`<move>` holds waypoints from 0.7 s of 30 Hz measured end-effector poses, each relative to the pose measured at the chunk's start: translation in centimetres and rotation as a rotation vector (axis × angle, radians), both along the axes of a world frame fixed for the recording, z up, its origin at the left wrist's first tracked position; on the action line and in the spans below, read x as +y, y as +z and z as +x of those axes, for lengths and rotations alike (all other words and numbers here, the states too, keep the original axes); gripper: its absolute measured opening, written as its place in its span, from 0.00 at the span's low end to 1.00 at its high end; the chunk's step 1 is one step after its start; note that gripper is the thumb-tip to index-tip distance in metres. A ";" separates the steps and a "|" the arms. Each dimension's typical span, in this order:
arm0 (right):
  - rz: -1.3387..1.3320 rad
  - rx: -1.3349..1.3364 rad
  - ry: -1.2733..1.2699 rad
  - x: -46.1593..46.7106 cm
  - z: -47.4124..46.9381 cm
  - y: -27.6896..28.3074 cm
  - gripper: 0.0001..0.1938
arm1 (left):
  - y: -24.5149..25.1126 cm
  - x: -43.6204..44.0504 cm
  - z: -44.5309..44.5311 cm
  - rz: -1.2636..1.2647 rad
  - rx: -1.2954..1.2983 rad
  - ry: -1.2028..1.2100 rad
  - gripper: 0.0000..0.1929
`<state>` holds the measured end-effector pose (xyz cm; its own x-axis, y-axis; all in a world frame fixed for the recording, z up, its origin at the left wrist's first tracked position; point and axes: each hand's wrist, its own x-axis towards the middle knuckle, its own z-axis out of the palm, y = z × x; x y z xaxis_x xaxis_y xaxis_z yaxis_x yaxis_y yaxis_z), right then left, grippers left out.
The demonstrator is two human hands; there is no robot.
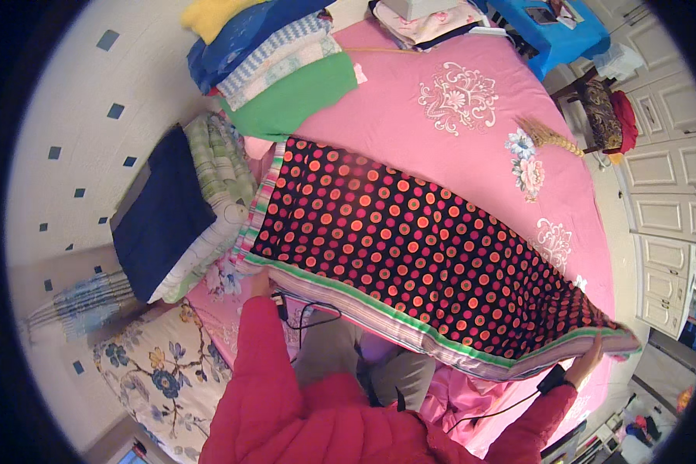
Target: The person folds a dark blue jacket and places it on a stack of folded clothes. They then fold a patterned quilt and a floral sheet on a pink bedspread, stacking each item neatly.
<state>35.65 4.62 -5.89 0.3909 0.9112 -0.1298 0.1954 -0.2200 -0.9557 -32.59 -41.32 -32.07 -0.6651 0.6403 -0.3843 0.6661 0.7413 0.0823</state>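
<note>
A black quilt with pink and orange dots (394, 243) and a striped border lies spread in front of me on a pink bed sheet (394, 98). My left hand (259, 284) is at the border near the quilt's left corner, its fingers mostly hidden by the fabric. Towards the right end, my right hand (587, 359) grips the striped edge, which is lifted a little and folded there. Each wrist has a dark strap or device with a cable.
Folded blankets (293, 95) are stacked beyond the quilt's left end. A navy cloth (162, 214) covers bedding by the wall, near a floral pillow (162, 377). Dried stalks (548, 136) rest on the bed's right side. Past it stand a chair (600, 110) and a blue-covered table (557, 40).
</note>
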 end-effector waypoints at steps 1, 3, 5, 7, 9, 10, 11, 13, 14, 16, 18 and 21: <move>-0.012 0.015 -0.037 0.5 -1.9 1.1 0.22 | 0.5 -0.5 -0.5 -0.040 0.060 -0.124 0.14; 0.017 0.072 -0.031 1.2 -5.7 3.0 0.20 | 1.6 -2.1 -2.1 0.002 -0.047 0.012 0.14; 0.057 0.114 -0.054 0.9 -9.0 5.1 0.20 | 1.5 -3.3 -2.1 0.184 -0.317 0.510 0.13; 0.105 0.077 -0.028 0.6 -12.6 6.9 0.20 | 1.4 -4.2 -2.1 0.530 -0.813 1.346 0.11; 0.161 0.023 -0.011 -0.4 -16.2 9.2 0.20 | 1.5 -4.2 -2.3 0.393 -0.712 1.204 0.12; 0.247 -0.124 0.021 -0.9 -18.3 10.1 0.18 | 1.9 -3.8 -2.6 0.278 -0.652 1.156 0.12; 0.290 -0.111 0.079 -1.3 -20.4 11.1 0.17 | 2.4 -2.9 -2.8 0.393 -0.672 1.113 0.13; 0.245 -0.052 0.173 -2.1 -24.5 12.8 0.14 | 4.2 -0.3 -3.0 0.509 -0.603 1.106 0.17; 0.211 0.041 0.234 -2.6 -26.4 13.6 0.13 | 5.4 1.6 -3.5 0.565 -0.580 1.097 0.19; 0.369 -0.371 0.533 -4.7 -30.4 13.8 0.11 | 8.7 5.5 -4.2 0.643 -0.843 0.975 0.19; 0.139 0.017 0.676 -7.7 -34.5 13.5 0.11 | 12.1 9.2 -2.9 0.783 -0.982 0.865 0.18; 0.086 0.234 1.429 -11.6 -41.7 11.3 0.14 | 17.3 12.2 -1.4 0.931 -1.326 0.923 0.20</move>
